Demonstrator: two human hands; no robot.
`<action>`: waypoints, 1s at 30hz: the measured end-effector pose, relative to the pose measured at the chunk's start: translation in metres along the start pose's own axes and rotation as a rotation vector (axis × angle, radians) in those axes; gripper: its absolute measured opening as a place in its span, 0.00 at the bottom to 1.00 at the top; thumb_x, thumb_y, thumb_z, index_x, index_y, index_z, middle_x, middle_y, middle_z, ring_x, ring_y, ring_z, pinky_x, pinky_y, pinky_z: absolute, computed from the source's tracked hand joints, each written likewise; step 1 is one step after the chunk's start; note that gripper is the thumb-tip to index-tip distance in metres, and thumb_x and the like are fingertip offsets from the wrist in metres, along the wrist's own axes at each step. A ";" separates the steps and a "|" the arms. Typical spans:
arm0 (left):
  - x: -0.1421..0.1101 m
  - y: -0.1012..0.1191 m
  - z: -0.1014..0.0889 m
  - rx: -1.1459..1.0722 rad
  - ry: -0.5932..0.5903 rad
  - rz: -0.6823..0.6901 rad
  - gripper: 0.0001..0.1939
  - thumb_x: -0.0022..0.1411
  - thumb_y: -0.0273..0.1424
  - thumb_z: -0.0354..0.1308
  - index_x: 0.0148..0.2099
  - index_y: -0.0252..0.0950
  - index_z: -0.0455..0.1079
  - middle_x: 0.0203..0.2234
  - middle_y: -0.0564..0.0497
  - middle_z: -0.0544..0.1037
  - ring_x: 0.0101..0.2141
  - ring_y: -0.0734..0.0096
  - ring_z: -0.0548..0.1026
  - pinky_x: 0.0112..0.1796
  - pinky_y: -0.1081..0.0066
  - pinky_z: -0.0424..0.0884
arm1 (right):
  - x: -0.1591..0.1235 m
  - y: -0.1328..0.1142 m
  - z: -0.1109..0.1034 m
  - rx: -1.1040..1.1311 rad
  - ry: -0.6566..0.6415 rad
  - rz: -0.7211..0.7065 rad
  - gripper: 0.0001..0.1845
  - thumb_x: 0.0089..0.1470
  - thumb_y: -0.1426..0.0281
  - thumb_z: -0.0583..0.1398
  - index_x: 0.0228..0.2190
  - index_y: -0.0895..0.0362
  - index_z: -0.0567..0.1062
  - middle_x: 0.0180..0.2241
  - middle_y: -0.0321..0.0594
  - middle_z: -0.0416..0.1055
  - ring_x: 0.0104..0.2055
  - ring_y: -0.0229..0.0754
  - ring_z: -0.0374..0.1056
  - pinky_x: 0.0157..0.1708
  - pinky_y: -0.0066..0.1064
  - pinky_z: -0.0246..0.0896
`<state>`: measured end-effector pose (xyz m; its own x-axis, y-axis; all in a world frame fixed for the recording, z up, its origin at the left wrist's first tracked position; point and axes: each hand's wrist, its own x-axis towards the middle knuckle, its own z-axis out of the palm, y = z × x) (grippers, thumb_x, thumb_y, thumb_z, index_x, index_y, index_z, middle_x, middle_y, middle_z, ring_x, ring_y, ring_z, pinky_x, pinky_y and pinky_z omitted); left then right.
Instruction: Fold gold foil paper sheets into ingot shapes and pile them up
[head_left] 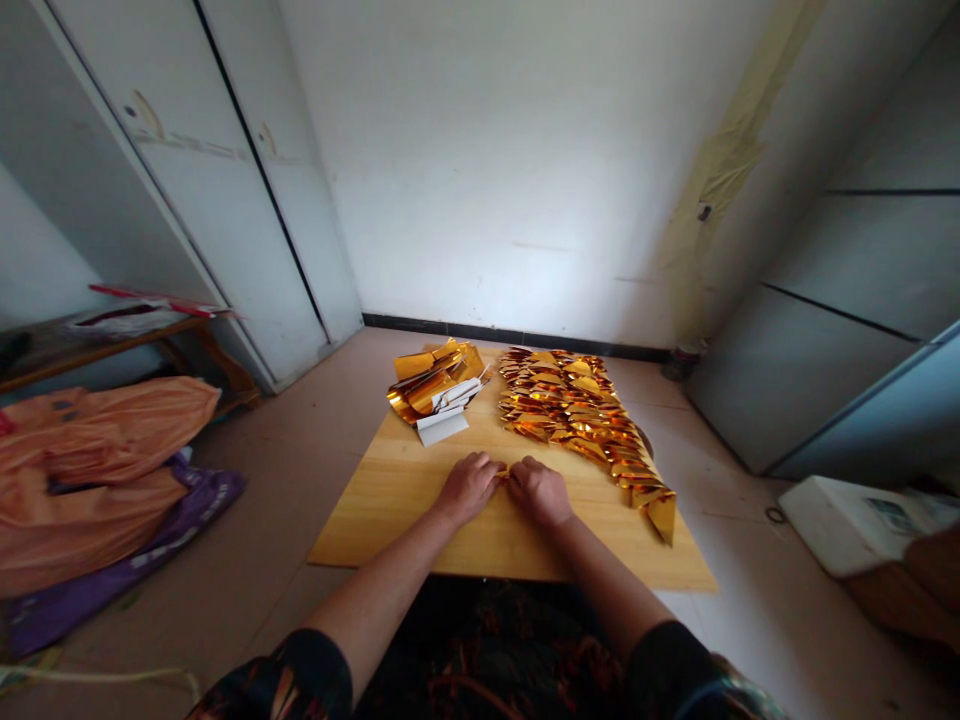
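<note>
Over the middle of a wooden board (450, 530), my left hand (472, 484) and my right hand (538, 488) are close together with curled fingers. Both grip a small piece of gold foil paper (505, 474), most of it hidden by the fingers. Beyond my left hand lies a loose pile of gold foil sheets (420, 385), some turned to show a white side (442, 425). Past my right hand, several folded gold foil pieces (555, 400) are set in overlapping rows, which run down to the board's right side.
A white wall (487, 180) stands behind the board. Grey cabinets (247, 190) are at the left, with orange cloth (105, 470) and a purple bag (150, 540) below. At the right are a grey fridge-like cabinet (847, 290) and a white box (840, 520).
</note>
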<state>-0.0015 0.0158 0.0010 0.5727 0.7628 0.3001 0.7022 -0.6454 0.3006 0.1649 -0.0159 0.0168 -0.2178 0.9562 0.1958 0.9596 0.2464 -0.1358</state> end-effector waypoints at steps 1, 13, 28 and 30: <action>0.000 0.000 0.000 -0.001 0.003 0.003 0.13 0.63 0.26 0.50 0.48 0.38 0.71 0.34 0.47 0.71 0.39 0.64 0.69 0.41 0.67 0.66 | 0.001 -0.001 0.000 -0.023 -0.003 -0.017 0.12 0.59 0.67 0.52 0.32 0.55 0.74 0.33 0.40 0.71 0.34 0.37 0.67 0.28 0.25 0.52; 0.006 0.002 0.002 -0.166 0.235 -0.143 0.14 0.56 0.23 0.53 0.44 0.37 0.71 0.39 0.46 0.72 0.43 0.63 0.69 0.45 0.64 0.66 | 0.003 0.001 0.010 -0.067 0.160 -0.047 0.11 0.58 0.72 0.53 0.28 0.57 0.74 0.26 0.39 0.71 0.27 0.35 0.65 0.25 0.26 0.47; 0.022 0.019 0.014 -1.098 0.336 -0.420 0.14 0.46 0.25 0.58 0.38 0.36 0.63 0.32 0.53 0.74 0.33 0.73 0.73 0.38 0.72 0.69 | 0.000 0.001 0.017 0.160 0.310 0.122 0.13 0.59 0.68 0.51 0.28 0.56 0.73 0.28 0.36 0.72 0.26 0.32 0.65 0.25 0.24 0.45; 0.022 0.020 0.013 -1.072 0.337 -0.422 0.15 0.46 0.24 0.58 0.38 0.37 0.62 0.34 0.53 0.74 0.35 0.73 0.73 0.40 0.72 0.68 | 0.001 0.001 0.017 0.144 0.289 0.135 0.14 0.59 0.68 0.51 0.27 0.56 0.73 0.28 0.36 0.72 0.26 0.32 0.65 0.25 0.24 0.45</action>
<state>0.0304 0.0200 0.0017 0.1301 0.9768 0.1701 0.0064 -0.1724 0.9850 0.1624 -0.0124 0.0005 -0.0114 0.9024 0.4308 0.9368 0.1603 -0.3109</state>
